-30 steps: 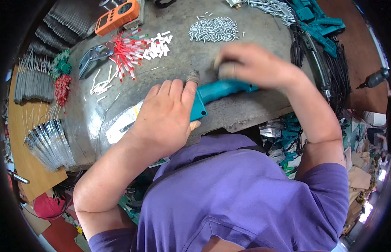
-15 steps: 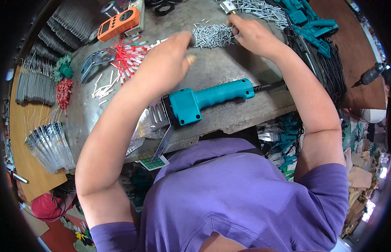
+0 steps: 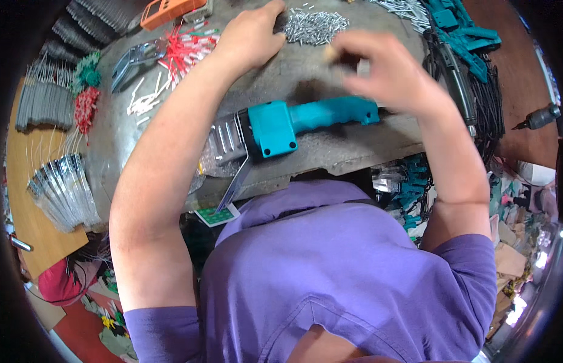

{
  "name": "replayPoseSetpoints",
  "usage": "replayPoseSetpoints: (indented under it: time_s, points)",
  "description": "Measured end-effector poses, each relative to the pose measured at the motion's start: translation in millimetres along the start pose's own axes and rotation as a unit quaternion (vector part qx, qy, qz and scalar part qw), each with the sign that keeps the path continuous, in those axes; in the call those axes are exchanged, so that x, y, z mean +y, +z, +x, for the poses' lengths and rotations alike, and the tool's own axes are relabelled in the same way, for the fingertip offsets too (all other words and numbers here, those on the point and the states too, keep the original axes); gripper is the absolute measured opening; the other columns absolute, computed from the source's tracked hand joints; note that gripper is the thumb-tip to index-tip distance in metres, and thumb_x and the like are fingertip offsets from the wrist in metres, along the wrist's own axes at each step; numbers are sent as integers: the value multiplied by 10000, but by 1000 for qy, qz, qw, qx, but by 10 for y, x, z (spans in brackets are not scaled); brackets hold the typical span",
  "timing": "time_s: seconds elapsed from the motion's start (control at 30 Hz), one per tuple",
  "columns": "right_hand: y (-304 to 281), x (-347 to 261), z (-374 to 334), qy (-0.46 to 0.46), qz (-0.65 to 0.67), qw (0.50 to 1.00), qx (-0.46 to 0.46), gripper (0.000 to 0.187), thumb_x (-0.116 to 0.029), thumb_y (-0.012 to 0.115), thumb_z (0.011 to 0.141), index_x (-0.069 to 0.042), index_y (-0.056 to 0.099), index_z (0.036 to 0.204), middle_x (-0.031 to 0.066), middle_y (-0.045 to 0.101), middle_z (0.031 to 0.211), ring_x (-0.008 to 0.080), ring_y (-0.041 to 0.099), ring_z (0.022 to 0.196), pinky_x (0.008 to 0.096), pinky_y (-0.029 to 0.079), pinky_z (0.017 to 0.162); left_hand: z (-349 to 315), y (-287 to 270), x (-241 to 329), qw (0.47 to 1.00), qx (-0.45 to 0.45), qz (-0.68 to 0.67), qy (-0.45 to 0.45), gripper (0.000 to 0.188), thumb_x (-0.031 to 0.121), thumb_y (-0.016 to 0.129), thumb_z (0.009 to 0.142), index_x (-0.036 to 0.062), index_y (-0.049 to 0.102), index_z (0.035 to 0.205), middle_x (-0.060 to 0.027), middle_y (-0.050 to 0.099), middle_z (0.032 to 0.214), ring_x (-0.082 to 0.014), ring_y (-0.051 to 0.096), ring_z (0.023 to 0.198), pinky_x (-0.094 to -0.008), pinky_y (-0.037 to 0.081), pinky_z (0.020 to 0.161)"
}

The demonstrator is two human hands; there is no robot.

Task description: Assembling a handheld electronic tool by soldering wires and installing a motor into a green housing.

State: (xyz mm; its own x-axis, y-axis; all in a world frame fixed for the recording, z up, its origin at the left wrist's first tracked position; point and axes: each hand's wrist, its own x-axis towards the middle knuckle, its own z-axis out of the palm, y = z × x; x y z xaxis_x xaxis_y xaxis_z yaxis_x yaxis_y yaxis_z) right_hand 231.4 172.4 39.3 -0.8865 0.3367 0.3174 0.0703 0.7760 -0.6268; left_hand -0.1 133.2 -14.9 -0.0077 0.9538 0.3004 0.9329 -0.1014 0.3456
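My left hand (image 3: 252,37) reaches to the left edge of a heap of small silvery screws (image 3: 316,28). Its thumb and forefinger are apart, with nothing visible between them. My right hand (image 3: 387,69) is smeared by motion, just below and right of the heap. A whitish patch shows under its fingers; I cannot tell whether it is held. Below both hands lies a teal-handled tool (image 3: 274,128), its ribbed metal end to the left in clear plastic wrap. The handle's right end lies below my right hand.
Red-and-white wire leads (image 3: 184,51), white sleeves (image 3: 145,100) and a bent metal bracket (image 3: 136,60) lie left. An orange meter (image 3: 172,11) sits at the back. Teal housings (image 3: 460,30) and black cables (image 3: 487,109) line the right. A power screwdriver (image 3: 537,110) is far right.
My right hand has left the white piece at the back and come down toward the teal handle. My left hand has moved slightly farther out beside the screws. The whole view has shifted a little.
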Motion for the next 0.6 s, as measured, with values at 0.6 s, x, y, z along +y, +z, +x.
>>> replayPoseSetpoints:
  time_s: [0.6]
  points:
    - [421,-449,-378,-69,-19,996,51,228,31,626,739,-39,610,956,117,566,859,342,584,791,412,489,671,-1036,-986,542,918,-145,-358,-93,341,41,734,775,13,520,1040,0,585,865,-100,593,855,-263,477,717]
